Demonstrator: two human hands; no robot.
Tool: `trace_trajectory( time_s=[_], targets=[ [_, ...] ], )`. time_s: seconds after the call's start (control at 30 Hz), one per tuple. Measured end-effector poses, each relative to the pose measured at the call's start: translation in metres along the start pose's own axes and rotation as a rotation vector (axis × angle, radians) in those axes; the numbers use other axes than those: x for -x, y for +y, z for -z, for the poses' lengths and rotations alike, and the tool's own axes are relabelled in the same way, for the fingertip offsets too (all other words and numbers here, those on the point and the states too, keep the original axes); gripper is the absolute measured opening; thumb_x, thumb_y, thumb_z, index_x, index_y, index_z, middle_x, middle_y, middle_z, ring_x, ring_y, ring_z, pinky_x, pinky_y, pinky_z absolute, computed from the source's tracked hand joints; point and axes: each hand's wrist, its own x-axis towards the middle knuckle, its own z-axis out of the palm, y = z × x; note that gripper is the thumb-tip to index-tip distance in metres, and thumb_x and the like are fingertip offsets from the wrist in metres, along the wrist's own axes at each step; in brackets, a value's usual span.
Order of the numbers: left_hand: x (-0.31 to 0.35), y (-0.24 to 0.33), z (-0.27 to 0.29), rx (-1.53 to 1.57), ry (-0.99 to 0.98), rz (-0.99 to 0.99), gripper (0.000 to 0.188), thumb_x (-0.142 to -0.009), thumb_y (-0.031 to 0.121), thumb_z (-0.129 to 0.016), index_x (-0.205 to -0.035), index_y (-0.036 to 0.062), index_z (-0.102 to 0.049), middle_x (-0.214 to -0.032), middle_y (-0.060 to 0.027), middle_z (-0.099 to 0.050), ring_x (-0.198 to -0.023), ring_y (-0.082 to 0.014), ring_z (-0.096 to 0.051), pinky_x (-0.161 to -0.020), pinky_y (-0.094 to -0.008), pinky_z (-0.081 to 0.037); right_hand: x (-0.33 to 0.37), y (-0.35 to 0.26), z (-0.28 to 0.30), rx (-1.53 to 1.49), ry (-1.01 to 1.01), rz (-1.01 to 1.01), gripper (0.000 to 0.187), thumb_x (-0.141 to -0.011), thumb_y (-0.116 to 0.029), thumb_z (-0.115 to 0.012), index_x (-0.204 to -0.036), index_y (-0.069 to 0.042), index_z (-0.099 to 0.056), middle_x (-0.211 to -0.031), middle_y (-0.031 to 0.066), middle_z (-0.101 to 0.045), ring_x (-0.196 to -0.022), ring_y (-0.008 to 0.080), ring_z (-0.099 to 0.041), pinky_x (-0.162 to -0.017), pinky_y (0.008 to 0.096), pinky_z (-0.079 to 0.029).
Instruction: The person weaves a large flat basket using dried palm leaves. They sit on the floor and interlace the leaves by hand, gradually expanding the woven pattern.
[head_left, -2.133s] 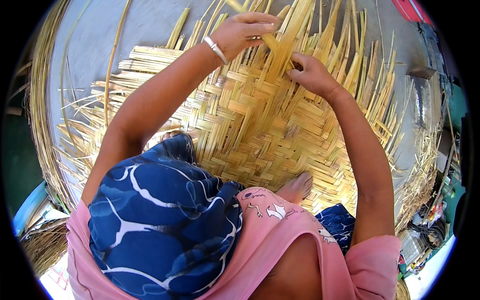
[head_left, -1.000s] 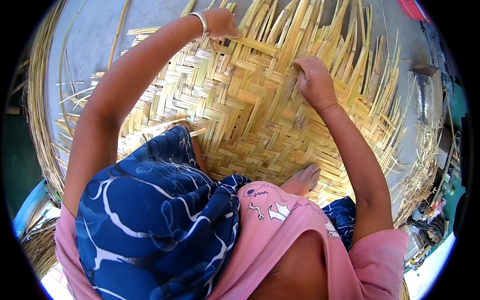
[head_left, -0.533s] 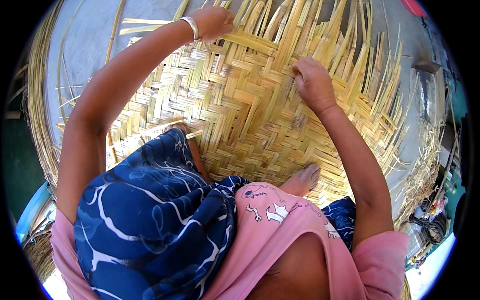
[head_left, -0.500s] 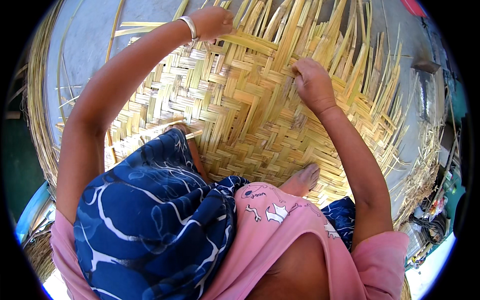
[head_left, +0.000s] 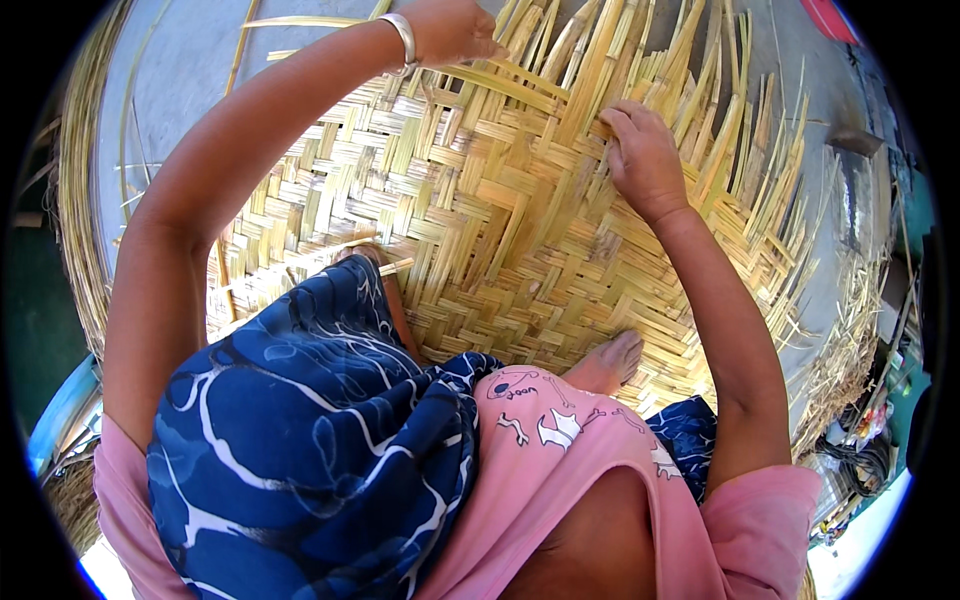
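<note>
A wide mat of flat, pale yellow-green split-cane strips, woven in a slanting pattern, lies under my feet. Along its far edge, loose strip ends fan outward. My left hand, with a silver bangle at the wrist, is closed at that far edge; a cross strip runs rightward from its fingertips. Farther right, my right hand is curled over the weave, thumb and forefinger close together beside the upright strips. Whatever those right fingers pinch, if anything, is too small to make out.
My bare foot rests on the mat, the other near its left side. Bundled long stalks line the left. Dry scraps and a dark block lie to the right, on the grey floor.
My left hand has shifted slightly right and farther away, its fingertips now reaching toward the strips. The right hand has moved a little right, with its thumb and forefinger showing more.
</note>
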Motion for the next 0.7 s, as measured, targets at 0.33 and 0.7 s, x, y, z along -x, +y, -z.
trace_trajectory(
  time_s=[0.33, 0.7],
  targets=[
    [0.002, -0.003, -0.008, 0.013, -0.078, 0.063, 0.030, -0.086, 0.035, -0.062, -0.080, 0.0059, -0.060, -0.075, -0.0133, -0.063, -0.070, -0.0302, -0.061, -0.066, -0.0406, -0.047, 0.007, -0.001, -0.010, 0.031, 0.073, 0.002, 0.035, -0.071, -0.002, -0.060, -0.106, -0.008, -0.059, -0.109, 0.0090, -0.058, -0.103, 0.0298, -0.053, -0.090, 0.0401, -0.042],
    [0.019, 0.014, -0.019, 0.015, -0.136, 0.120, 0.027, -0.082, 0.029, -0.067, -0.078, 0.0056, -0.055, -0.066, -0.0128, -0.057, -0.062, -0.0285, -0.055, -0.060, -0.0404, -0.044, 0.009, -0.005, -0.005, 0.153, 0.007, 0.140, 0.023, -0.070, -0.005, -0.059, -0.093, -0.008, -0.059, -0.101, 0.0077, -0.059, -0.097, 0.0274, -0.055, -0.082, 0.0387, -0.045]
  ],
)
